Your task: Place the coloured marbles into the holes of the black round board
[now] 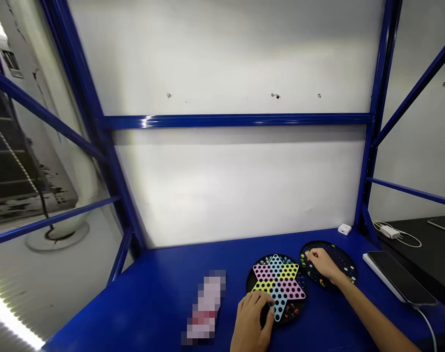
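A Chinese checkers board (pixel 270 271) lies on the blue table, with a star of pink, yellow and light blue points full of holes. Small coloured pieces sit in the dark compartments around the star. My left hand (pixel 252 313) rests at the board's lower left edge, fingers bent, with a gap between thumb and forefinger. To the right lies a dark round tray (pixel 338 259) with several small green, orange and white pieces scattered in it. Over its left part, my right hand (pixel 322 261) has its fingers drawn together; whatever they hold is hidden.
A phone (pixel 402 276) on a white stand, with a cable, is at the right. A small white case (pixel 344 229) sits near the back edge. Left of the board lies a pixelated pinkish item (pixel 208 308). Blue frame posts (pixel 371 122) surround the table (pixel 164 278).
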### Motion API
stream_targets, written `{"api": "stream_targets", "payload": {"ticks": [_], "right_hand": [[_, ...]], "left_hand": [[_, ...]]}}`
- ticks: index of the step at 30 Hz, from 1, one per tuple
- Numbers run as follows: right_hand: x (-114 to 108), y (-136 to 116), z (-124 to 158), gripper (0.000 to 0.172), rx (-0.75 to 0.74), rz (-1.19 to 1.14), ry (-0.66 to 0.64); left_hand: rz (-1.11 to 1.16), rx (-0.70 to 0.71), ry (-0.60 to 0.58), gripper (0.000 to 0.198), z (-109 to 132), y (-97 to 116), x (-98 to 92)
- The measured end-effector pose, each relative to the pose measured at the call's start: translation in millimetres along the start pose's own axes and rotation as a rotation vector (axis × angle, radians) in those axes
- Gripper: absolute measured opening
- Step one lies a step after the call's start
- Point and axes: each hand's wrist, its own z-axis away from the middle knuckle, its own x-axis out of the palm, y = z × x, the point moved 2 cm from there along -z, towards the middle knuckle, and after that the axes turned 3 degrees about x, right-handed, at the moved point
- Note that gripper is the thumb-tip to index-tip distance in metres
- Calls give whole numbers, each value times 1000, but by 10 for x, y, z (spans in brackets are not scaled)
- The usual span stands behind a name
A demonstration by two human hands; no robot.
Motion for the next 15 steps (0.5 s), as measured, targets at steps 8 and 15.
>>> {"api": "stream_targets", "payload": {"ticks": [8,15], "right_hand": [[251,-94,141,26,-124,863,-18],[115,-100,104,30,-61,899,42]], "left_hand": [[0,15,15,12,-1,10,0],[33,-20,3,11,11,41,-12]]}}
